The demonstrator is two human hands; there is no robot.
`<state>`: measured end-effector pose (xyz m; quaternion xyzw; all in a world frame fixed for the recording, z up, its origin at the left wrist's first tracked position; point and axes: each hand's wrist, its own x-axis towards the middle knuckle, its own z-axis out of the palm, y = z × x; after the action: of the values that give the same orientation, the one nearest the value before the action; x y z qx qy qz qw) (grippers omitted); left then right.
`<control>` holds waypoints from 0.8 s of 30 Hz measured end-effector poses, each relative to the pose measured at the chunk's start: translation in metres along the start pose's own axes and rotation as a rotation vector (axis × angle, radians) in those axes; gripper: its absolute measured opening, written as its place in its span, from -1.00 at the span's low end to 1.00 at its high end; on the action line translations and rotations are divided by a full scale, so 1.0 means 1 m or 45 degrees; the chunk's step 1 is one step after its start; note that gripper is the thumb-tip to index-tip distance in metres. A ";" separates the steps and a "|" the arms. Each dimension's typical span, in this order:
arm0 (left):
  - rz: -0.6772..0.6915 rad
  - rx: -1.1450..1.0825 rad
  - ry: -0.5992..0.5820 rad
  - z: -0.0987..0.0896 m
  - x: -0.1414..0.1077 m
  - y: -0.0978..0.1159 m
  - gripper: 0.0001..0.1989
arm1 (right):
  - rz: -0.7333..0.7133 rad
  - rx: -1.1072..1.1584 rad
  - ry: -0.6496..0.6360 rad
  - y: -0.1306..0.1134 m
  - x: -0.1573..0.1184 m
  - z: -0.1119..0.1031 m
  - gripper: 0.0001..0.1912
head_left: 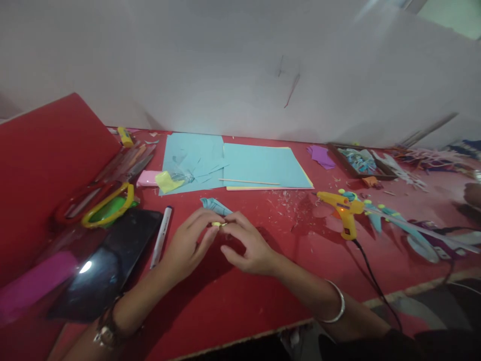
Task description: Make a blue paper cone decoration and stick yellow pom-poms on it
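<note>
My left hand (pixel 193 240) pinches a small yellow piece of paper (pixel 217 224) between thumb and fingers, above the red table. The fingertips of my right hand (pixel 251 245) close on the right end of the same piece, while its thumb stands apart below. Part of the piece is hidden by the fingers. Just beyond my fingertips lies a folded light-blue paper piece (pixel 216 204). A white marker (pixel 161 235) rests left of my left hand.
Blue sheets (pixel 263 163) with a thin stick (pixel 250 181) lie at the back. Rightward are a yellow glue gun (pixel 345 213) with a cord and a tray of scraps (pixel 361 160). Leftward are yellow-handled scissors (pixel 108 205) and a dark phone-like slab (pixel 112 265). Another person's hand (pixel 472 194) shows far right.
</note>
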<state>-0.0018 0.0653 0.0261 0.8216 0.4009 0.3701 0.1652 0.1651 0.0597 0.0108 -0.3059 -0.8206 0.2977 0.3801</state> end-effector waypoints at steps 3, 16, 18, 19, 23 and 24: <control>-0.121 -0.057 -0.040 0.003 -0.002 0.003 -0.81 | -0.035 -0.078 -0.019 0.001 -0.002 0.001 -0.71; -0.191 -0.400 -0.123 0.001 0.000 0.000 -0.78 | -0.217 -0.713 -0.169 0.009 -0.003 0.001 -0.71; -0.202 -0.388 -0.211 0.001 0.001 0.000 -0.78 | -0.254 -0.814 -0.145 0.009 -0.003 0.002 -0.72; -0.256 -0.415 -0.214 0.001 0.002 -0.001 -0.76 | -0.267 -0.856 -0.120 0.009 -0.003 0.002 -0.71; -0.558 -0.623 -0.161 0.002 0.003 -0.006 -0.70 | -0.244 -0.945 -0.053 0.006 -0.004 0.003 -0.63; -0.627 -0.660 -0.147 0.003 0.003 -0.008 -0.68 | -0.229 -0.939 -0.057 0.006 -0.004 0.002 -0.63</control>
<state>-0.0022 0.0728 0.0212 0.6506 0.4697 0.3616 0.4747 0.1670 0.0595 0.0036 -0.3422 -0.9043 -0.0455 0.2511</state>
